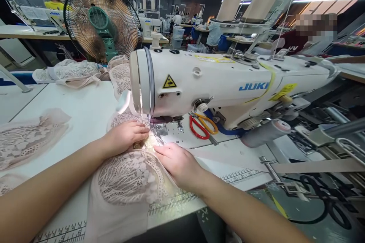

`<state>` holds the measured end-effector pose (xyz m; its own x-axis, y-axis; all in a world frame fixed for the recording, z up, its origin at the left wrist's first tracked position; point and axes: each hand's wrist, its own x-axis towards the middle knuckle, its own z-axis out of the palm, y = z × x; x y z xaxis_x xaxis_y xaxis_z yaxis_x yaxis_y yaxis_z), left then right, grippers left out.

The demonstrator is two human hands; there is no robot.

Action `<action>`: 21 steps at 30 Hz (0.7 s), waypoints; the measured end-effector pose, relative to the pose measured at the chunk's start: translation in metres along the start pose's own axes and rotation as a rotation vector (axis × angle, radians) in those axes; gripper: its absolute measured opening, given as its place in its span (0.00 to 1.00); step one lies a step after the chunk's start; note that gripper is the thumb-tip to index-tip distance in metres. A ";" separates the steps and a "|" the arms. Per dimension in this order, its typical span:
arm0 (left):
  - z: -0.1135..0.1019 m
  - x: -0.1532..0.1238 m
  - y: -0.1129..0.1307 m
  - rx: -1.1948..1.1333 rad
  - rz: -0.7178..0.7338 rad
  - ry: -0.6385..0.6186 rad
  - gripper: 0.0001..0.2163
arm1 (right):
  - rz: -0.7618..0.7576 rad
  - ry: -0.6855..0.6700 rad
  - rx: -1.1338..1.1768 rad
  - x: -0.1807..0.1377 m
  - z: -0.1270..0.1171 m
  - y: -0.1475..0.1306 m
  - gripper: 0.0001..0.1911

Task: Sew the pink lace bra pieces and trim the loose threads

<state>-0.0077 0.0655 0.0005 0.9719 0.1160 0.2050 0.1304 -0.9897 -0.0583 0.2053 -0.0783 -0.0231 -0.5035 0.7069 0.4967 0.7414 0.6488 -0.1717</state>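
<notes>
Head view: my left hand lies palm down with fingers bent, pinning the pale pink lace fabric piece to the white worktable, and my right hand lies flat and released on the lace's right edge, neither hand gripping it. I see the lace running from the table's near edge up to the metal presser foot of the white Juki sewing machine, fingertips of both hands just beside that foot. Red-and-orange-handled scissors lie on the machine bed to the right, a green-hubbed black cage fan stands behind.
</notes>
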 end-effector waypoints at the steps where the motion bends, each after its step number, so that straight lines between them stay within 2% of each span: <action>1: 0.000 0.000 -0.003 0.005 -0.005 -0.002 0.14 | 0.000 -0.001 0.005 0.000 0.000 0.000 0.14; 7: 0.001 0.002 -0.016 0.041 -0.110 -0.079 0.15 | -0.005 0.001 0.094 0.002 -0.002 0.002 0.13; 10: -0.009 0.003 -0.015 0.095 -0.172 -0.109 0.15 | 0.094 0.022 0.246 0.002 -0.009 0.004 0.16; 13: -0.029 0.004 0.005 0.082 -0.228 -0.013 0.14 | 0.273 -0.008 0.432 0.002 -0.019 0.002 0.15; 14: -0.036 0.004 0.016 0.036 -0.233 0.042 0.14 | 0.282 -0.034 0.474 0.002 -0.021 0.001 0.14; 16: -0.046 0.007 0.041 -0.114 -0.206 0.101 0.12 | 0.206 -0.071 0.501 0.003 -0.022 -0.001 0.12; 19: -0.044 0.014 0.069 -0.325 -0.156 -0.037 0.06 | 0.037 0.008 0.455 0.004 -0.018 -0.003 0.09; 21: -0.032 0.019 0.073 -0.400 -0.203 -0.087 0.05 | 0.058 0.137 0.403 0.002 -0.014 -0.002 0.10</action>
<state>0.0138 -0.0076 0.0314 0.9494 0.3010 0.0897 0.2510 -0.8986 0.3599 0.2088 -0.0824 -0.0092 -0.3822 0.7194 0.5800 0.5206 0.6861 -0.5081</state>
